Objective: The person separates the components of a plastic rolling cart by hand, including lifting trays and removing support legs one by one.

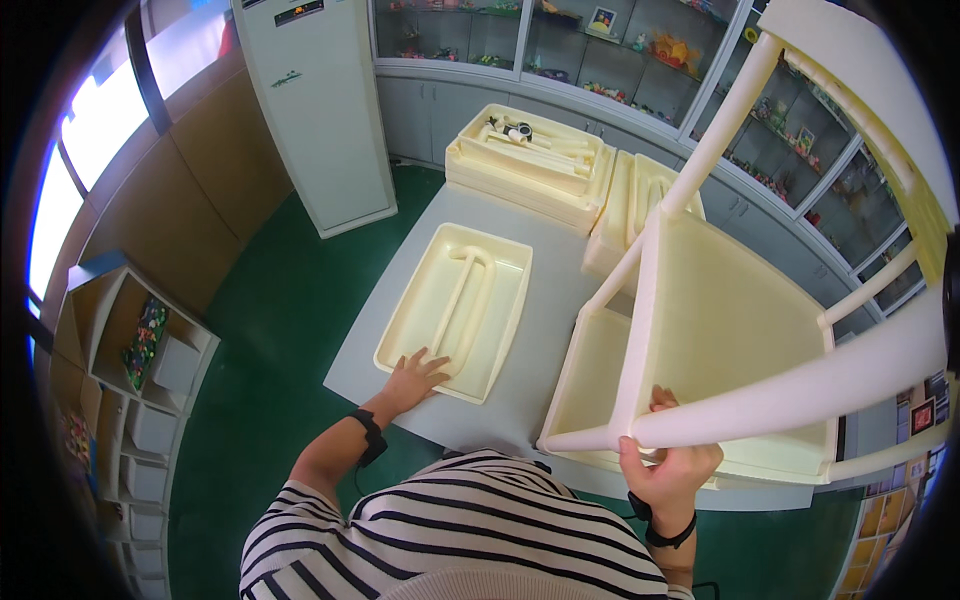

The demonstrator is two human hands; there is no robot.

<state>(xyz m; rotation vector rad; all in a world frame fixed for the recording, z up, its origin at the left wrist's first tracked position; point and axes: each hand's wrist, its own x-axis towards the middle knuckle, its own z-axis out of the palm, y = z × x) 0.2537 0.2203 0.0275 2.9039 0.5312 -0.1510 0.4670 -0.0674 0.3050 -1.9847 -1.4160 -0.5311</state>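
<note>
My right hand [668, 462] grips the near end of a round cream-coloured leg of a plastic chair [730, 330] that lies tilted on the grey table [545, 250], its legs pointing up toward me. My left hand [413, 377] rests flat with fingers spread on the near corner of a cream moulded tray-shaped panel [457, 308] lying on the table's left part. Both wrists wear black bands.
A stack of similar cream panels [530, 160] with small objects on top sits at the table's far side, more panels [640, 200] beside it. A tall white cabinet unit [320, 110] stands far left, glass-door shelves [560, 40] behind, open shelving [130, 370] on the left over green floor.
</note>
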